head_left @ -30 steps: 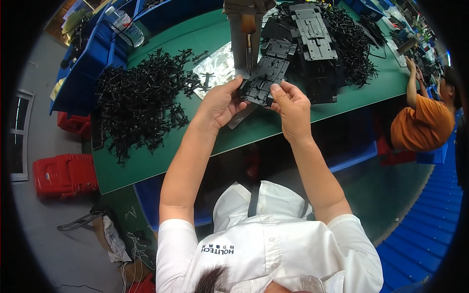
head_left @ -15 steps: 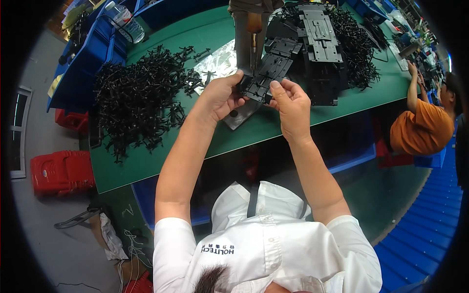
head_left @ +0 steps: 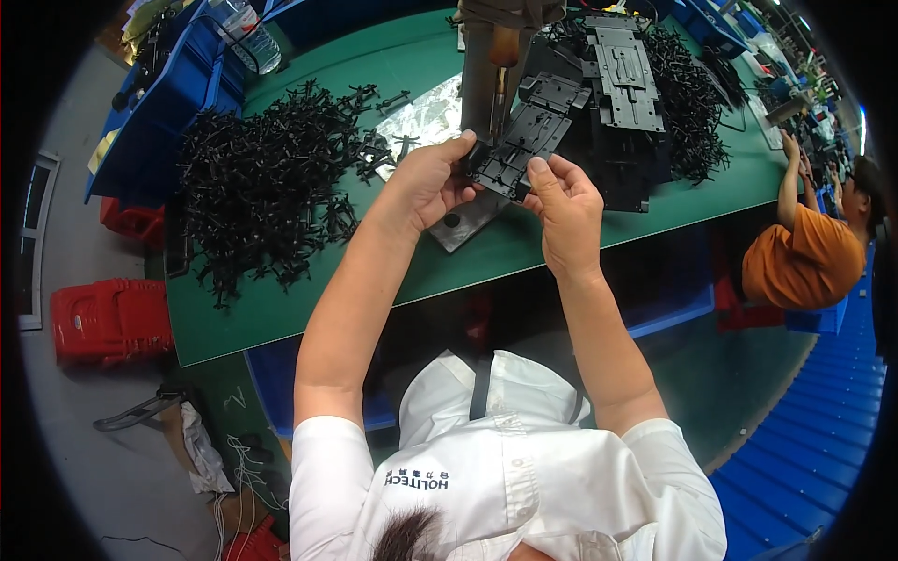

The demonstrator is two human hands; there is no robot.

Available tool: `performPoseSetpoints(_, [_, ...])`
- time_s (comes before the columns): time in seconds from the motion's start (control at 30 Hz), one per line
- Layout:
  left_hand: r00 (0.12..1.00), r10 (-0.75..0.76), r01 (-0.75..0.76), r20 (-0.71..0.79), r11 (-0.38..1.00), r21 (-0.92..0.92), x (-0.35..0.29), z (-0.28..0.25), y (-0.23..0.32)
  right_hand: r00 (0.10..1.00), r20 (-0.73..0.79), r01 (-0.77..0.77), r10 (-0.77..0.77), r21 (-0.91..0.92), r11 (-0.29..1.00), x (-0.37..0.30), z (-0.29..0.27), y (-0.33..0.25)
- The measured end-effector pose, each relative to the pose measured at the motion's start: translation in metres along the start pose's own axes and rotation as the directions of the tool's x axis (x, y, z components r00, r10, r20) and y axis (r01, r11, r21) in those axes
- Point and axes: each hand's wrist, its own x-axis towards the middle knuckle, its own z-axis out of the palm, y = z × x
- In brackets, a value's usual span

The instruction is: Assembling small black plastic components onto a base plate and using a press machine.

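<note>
Between my two hands is a black plastic chassis plate, tilted, its far end pointing up and to the right. My left hand grips its near left corner with thumb and fingers. At its near right edge my right hand pinches it between thumb and fingers. Just above the plate stands the slim metal tip of a brown-handled upright tool, mounted on a grey post; whether the tip touches the plate I cannot tell. Below the plate lies a flat metal base with a round hole.
Heaps of small black plastic parts lie left and at the right on the green table. Stacked chassis plates stand right of my hands. A water bottle and blue bins are far left. A person in orange sits at right.
The whole view has shifted slightly. Both hands still hold the chassis plate under the tool tip, in nearly the same pose.
</note>
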Motion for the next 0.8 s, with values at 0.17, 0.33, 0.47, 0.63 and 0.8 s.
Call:
performPoseSetpoints(0.17, [0.999,0.005,-0.004,0.033,1.000,-0.015,-0.0011,-0.0005,0.0002,1.000,0.003,-0.013,0.013,0.020,1.000,-0.0008,0.0009,-0.0034])
performPoseSetpoints(0.33, [1.000,0.019,-0.019,0.012,1.000,-0.022,-0.0051,0.0039,0.0026,1.000,0.021,-0.018,0.017,0.034,0.999,-0.0002,0.0004,-0.0041])
performPoseSetpoints(0.47, [1.000,0.023,-0.023,0.007,0.999,-0.026,-0.0043,0.0041,0.0030,1.000,0.023,-0.021,0.020,0.040,0.999,0.0015,-0.0008,-0.0026])
performPoseSetpoints(0.63, [1.000,0.018,-0.018,-0.002,1.000,-0.023,-0.0048,0.0049,0.0033,0.999,0.034,-0.023,0.022,0.040,0.999,0.0015,-0.0016,-0.0036])
performPoseSetpoints(0.8, [0.999,0.029,-0.028,0.018,0.999,-0.029,-0.0053,0.0054,0.0036,0.999,0.038,-0.027,0.024,0.071,0.997,0.0015,-0.0009,-0.0055])
